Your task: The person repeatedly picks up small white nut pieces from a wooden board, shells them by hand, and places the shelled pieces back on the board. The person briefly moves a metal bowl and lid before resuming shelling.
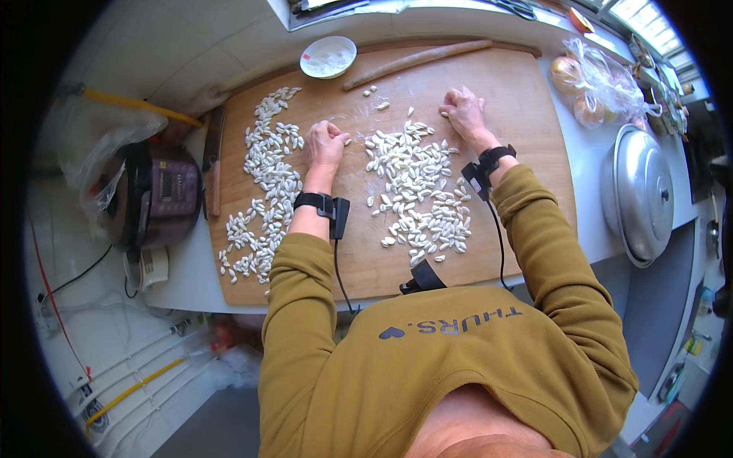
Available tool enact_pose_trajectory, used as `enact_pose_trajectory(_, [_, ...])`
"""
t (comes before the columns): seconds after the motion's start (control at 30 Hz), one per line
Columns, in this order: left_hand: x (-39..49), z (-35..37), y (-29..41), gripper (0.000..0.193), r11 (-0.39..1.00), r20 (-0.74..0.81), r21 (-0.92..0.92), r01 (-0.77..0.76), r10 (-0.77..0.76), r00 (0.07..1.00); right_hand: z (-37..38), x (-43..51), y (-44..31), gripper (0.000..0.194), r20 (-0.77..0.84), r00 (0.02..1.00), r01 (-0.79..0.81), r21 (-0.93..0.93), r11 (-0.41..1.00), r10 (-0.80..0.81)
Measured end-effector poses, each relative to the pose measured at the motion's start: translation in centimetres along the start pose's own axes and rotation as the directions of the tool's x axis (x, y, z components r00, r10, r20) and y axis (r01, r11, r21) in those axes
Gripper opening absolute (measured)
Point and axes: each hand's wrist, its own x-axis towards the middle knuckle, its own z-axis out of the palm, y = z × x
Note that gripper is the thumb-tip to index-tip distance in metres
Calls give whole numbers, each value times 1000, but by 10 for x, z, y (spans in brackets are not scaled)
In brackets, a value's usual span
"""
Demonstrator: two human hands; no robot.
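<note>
Small white shell-shaped dough pieces point(409, 166) cover a large wooden board point(515, 114) in front of me, in a group at centre right and a long strip on the left. My left hand point(324, 143), fingers curled, is between the two groups with one small dough piece at its fingertips. Beyond the right group, near the board's far right part, my right hand point(462, 110) is bent over the wood, a small pale piece under its fingertips. Several loose pieces lie between the hands. Both wrists wear black straps with cables.
A floured white bowl point(328, 57) and a wooden rolling pin point(418, 63) lie along the board's far edge. A cleaver point(213, 160) lies at the left edge, beside an electric cooker point(166, 194). To the right are bagged onions point(595, 86) and a lidded metal pot point(641, 194).
</note>
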Motion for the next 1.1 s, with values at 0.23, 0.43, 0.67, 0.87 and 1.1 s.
enact_pose_trajectory(0.23, [9,2,4,11,993,92,-98,-60,69,993,-19,4,-8,6,371,922,-44,385,922,-111])
enact_pose_trajectory(0.43, [14,22,26,10,895,7,-308,-322,341,940,-6,23,-59,15,180,947,189,364,912,-268])
enact_pose_trajectory(0.67, [34,63,55,15,934,-63,-95,-346,341,938,39,27,-78,10,168,906,331,289,898,-388])
enact_pose_trajectory(0.87, [33,34,32,10,938,41,-150,-313,322,946,3,34,-58,20,297,949,31,242,970,-104])
enact_pose_trajectory(1.1, [23,-5,16,16,995,198,-43,-93,100,975,-12,49,-41,21,394,918,34,-2,999,-31])
